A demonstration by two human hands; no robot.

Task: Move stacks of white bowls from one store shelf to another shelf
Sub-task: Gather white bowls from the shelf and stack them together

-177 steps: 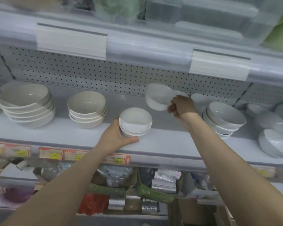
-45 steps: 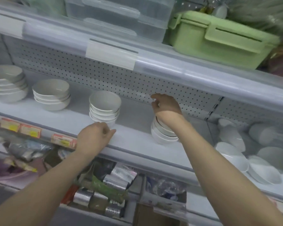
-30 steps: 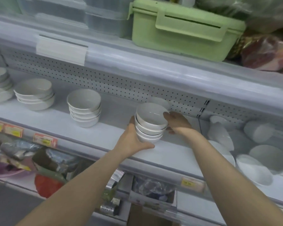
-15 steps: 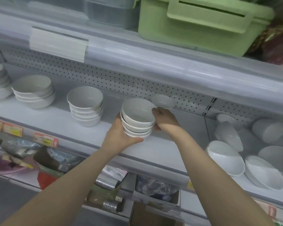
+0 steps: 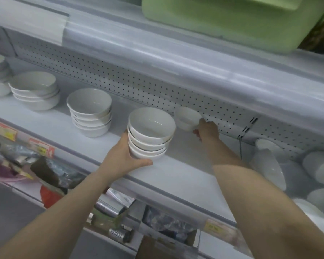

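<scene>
Now left hand (image 5: 123, 157) cupping bowl stack (image 5: 151, 132) (thumb underneath)

Price tags (image 5: 41, 147) blurred; no legible txt

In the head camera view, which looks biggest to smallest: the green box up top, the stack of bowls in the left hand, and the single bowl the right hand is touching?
1. green box, cut off by the frame
2. stack of bowls
3. single bowl, though it sits farther back

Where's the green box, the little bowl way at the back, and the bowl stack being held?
green box (image 5: 223, 21), head view, front wall.
little bowl (image 5: 186, 117), head view, outer side.
bowl stack (image 5: 151, 124), head view, top bowl's inside.
</scene>
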